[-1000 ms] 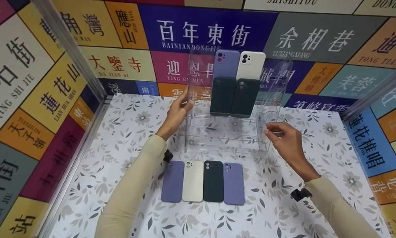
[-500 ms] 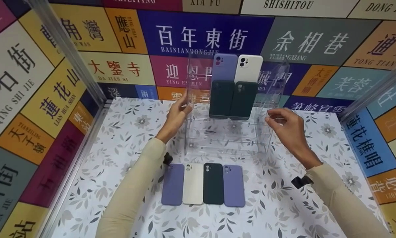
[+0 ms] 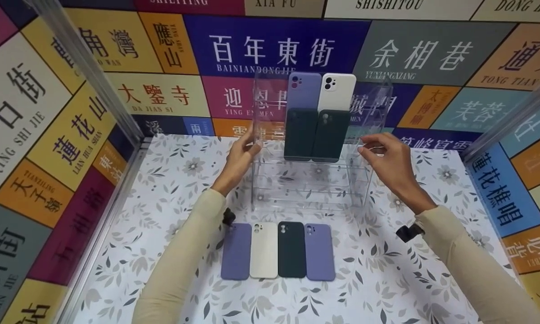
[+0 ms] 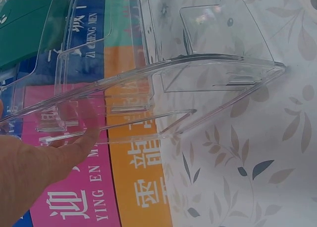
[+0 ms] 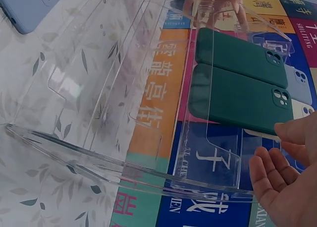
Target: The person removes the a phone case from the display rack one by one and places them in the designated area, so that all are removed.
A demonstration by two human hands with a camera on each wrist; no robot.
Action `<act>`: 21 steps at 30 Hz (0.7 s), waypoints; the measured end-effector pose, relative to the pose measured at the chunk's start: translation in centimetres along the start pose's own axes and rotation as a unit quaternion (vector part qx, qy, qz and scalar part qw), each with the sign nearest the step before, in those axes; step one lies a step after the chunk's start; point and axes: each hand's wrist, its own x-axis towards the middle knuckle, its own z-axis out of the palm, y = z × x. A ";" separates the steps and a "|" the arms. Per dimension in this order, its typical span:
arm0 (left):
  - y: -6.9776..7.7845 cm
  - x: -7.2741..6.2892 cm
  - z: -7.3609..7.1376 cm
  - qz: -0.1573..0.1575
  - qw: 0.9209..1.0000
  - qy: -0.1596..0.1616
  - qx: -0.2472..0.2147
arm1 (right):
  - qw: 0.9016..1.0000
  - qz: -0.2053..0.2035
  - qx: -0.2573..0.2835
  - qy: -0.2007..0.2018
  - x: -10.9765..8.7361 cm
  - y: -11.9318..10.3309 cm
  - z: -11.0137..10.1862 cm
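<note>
A clear tiered display stand (image 3: 310, 195) stands on the patterned cloth. Two dark green phone cases (image 3: 332, 135) lean side by side on it, with a purple phone case (image 3: 305, 87) and a white phone case (image 3: 339, 92) behind them, higher up. My left hand (image 3: 242, 155) grips the stand's left side panel; the left wrist view shows its thumb (image 4: 74, 140) against the clear plastic. My right hand (image 3: 389, 157) is at the right side panel, fingers bent toward the thumb. Whether they pinch the panel cannot be told, even in the right wrist view.
In front of the stand lies a row of phone cases: a purple one (image 3: 236, 252), a white one (image 3: 264, 249), a dark green one (image 3: 292, 249) and another purple one (image 3: 320, 252). Walls printed with colourful signs (image 3: 274, 45) enclose the back and both sides.
My right hand has moved up along the stand's right side, toward the back. The left hand stays on the left panel. The stand and cases look unmoved; the head view has shifted slightly.
</note>
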 end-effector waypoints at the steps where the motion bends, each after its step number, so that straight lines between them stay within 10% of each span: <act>1: 0.0 0.0 0.0 0.000 1.000 0.000 0.000 | 1.000 0.000 0.000 0.001 0.2 0.0 0.0; 21: -0.2 0.2 0.1 0.018 1.000 -0.007 -0.013 | 1.000 -0.019 -0.007 0.000 3.7 -1.0 -0.1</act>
